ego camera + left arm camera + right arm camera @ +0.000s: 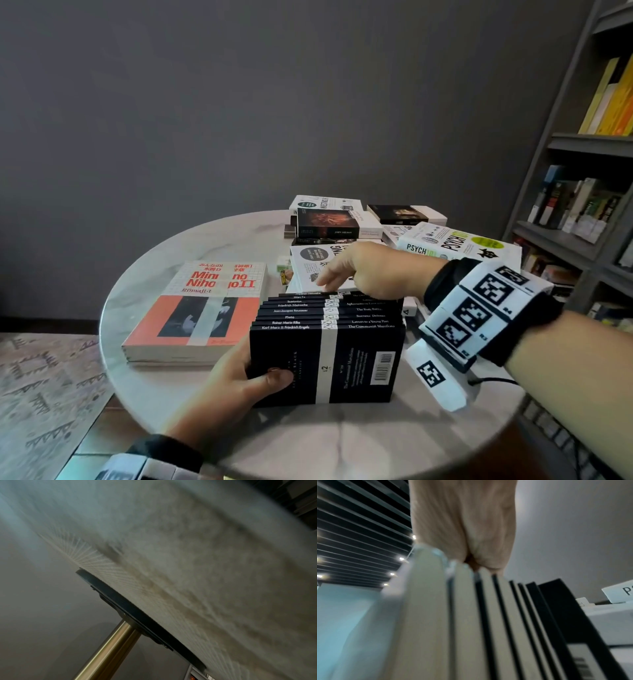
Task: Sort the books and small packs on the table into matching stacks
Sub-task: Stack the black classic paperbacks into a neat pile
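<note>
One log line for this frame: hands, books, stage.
left hand: grips black books upright on table | right hand: fingers curled over their far top edge | stage: squaring set | red book: flat, left

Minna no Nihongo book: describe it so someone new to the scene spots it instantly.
Start at the round marble table and look to its left half. The Minna no Nihongo book lies flat there, just left of the row of slim black paperbacks that both hands hold. It is the only large cover in red and white, with Japanese lettering.
</note>
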Demonstrator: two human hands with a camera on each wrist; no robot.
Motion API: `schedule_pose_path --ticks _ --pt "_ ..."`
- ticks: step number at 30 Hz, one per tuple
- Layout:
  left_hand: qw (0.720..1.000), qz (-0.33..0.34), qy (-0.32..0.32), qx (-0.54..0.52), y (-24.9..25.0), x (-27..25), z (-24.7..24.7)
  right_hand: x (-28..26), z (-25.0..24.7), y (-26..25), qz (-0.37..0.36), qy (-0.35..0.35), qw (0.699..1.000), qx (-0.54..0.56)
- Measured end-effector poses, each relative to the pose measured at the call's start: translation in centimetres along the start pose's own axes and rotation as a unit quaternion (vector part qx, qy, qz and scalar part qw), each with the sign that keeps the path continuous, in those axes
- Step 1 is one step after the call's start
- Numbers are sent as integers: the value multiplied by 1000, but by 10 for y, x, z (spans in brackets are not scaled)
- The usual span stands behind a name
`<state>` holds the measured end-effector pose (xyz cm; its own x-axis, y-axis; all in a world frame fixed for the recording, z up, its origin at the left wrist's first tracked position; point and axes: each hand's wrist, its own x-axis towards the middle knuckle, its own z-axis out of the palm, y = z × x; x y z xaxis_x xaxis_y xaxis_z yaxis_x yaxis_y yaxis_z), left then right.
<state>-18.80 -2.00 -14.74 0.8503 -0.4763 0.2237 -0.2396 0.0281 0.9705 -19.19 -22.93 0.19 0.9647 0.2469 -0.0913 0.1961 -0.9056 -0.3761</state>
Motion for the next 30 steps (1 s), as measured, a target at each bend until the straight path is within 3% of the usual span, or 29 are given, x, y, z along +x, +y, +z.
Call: schedule_pose_path --ticks 10,17,21,24,26,30 --pt "1000 13 -4 -4 -4 0 -2 -10 4 7 27 -51 997 -49" --pt "999 27 0 33 -3 0 -1 -26 4 28 13 -118 993 -14" --pt "998 18 -6 65 -3 -1 0 -33 16 36 29 -53 998 -34" --pt "998 -1 1 67 -5 -1 -1 -47 33 39 52 54 996 55" --pt "998 -6 0 63 -6 -2 -2 -56 51 42 66 119 975 175" --pt "998 -28 -1 55 -3 -3 -2 -63 94 51 43 205 868 450"
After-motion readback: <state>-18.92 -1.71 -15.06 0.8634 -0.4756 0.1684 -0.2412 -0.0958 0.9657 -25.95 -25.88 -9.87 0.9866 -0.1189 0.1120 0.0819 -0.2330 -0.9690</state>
